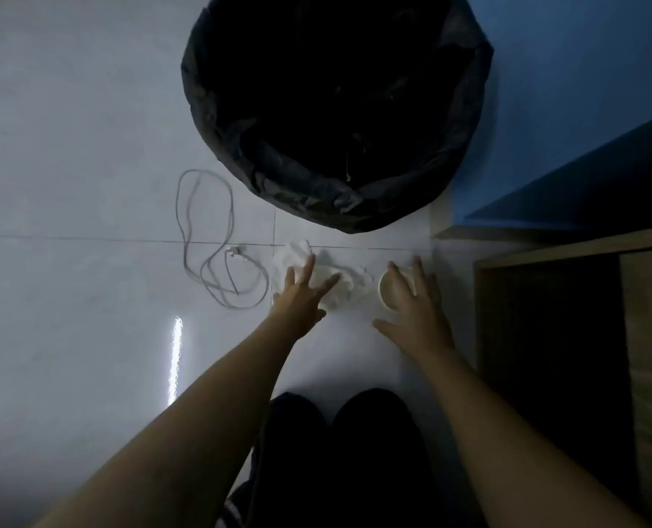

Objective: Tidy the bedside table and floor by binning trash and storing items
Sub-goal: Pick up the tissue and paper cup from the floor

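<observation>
A bin lined with a black bag (336,108) stands on the pale tiled floor ahead of me. In front of it lies crumpled white tissue paper (339,283). My left hand (303,295) hovers over the tissue's left part with fingers spread, holding nothing. To the right stands a small paper cup (387,293), mouth up. My right hand (416,302) is spread over the cup, covering its right side; no grip shows. A grey charging cable (217,261) lies looped on the floor to the left of the tissue.
A wooden bedside table (583,337) with a dark open compartment stands at the right. Behind it is a blue wall (583,89). My dark-clothed knees (339,451) are at the bottom centre. A bright light reflection streaks the floor on the left.
</observation>
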